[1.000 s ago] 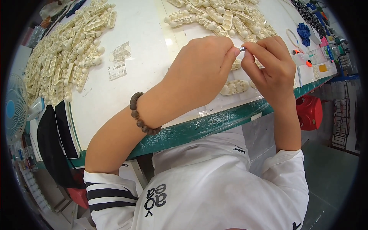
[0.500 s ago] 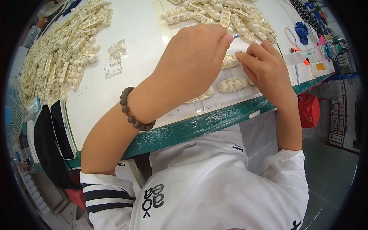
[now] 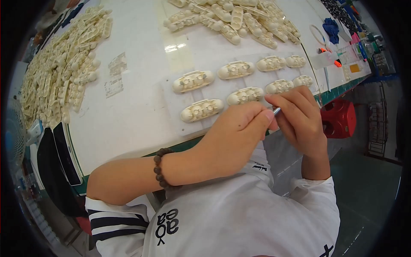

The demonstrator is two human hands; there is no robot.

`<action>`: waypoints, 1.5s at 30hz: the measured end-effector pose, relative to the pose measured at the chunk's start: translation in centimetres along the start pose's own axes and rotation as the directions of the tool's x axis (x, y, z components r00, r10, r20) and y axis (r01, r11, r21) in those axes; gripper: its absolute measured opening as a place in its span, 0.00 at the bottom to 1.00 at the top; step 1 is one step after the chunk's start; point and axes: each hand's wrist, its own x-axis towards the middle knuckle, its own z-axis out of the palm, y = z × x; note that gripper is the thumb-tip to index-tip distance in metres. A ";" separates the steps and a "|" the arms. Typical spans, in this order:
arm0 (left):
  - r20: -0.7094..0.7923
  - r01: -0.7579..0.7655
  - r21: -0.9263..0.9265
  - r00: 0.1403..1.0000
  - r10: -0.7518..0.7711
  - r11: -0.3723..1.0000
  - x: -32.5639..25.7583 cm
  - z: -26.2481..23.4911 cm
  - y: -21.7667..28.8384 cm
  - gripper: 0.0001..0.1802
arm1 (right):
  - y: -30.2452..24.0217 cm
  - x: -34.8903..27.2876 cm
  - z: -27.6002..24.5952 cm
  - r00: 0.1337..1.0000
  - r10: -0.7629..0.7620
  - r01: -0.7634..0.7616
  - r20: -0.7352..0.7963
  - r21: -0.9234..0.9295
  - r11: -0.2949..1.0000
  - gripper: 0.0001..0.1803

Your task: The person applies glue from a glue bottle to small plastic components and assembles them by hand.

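My left hand [image 3: 242, 135], a dark beaded bracelet [image 3: 160, 169] on its wrist, is closed around a thin silvery metal rod [image 3: 277, 111]; only a short length shows past the thumb. Close beside the rod, my right hand [image 3: 302, 122] has its fingers curled together; what they pinch, if anything, is hidden. Both hands are over the table's near edge. Just beyond them, a pale flat board [image 3: 171, 103] bears two rows of cream oblong plastic parts [image 3: 193, 81], each with rounded bumps. My left hand partly covers one front-row part [image 3: 245, 96].
Large heaps of similar cream parts lie at the left [image 3: 60, 73] and far middle [image 3: 233, 19]. A dark phone-like slab [image 3: 68, 156] and black cloth [image 3: 53, 171] are at the left edge. Blue crumpled material [image 3: 331, 30] lies far right. A red stool [image 3: 339, 119] stands beyond the table edge.
Both hands have drawn back toward my body from over the board, bringing the rod with them. The rows of parts on the board are now mostly uncovered.
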 end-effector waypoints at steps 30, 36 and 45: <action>0.064 0.051 0.099 0.996 -0.057 0.994 -0.4 -0.1 -0.5 0.17 | 6.3 2.9 0.5 0.992 0.030 -0.001 0.126 -0.226 0.974 0.15; 0.039 0.039 0.096 0.998 -0.043 0.995 0.0 -0.3 -0.7 0.18 | 2.5 0.6 -1.0 0.983 0.058 -0.079 0.172 0.119 0.990 0.17; 0.023 0.011 0.085 1.000 -0.013 0.996 -0.1 -0.1 -1.1 0.18 | 5.0 1.5 0.3 1.000 0.022 -0.022 -0.004 -0.193 0.981 0.12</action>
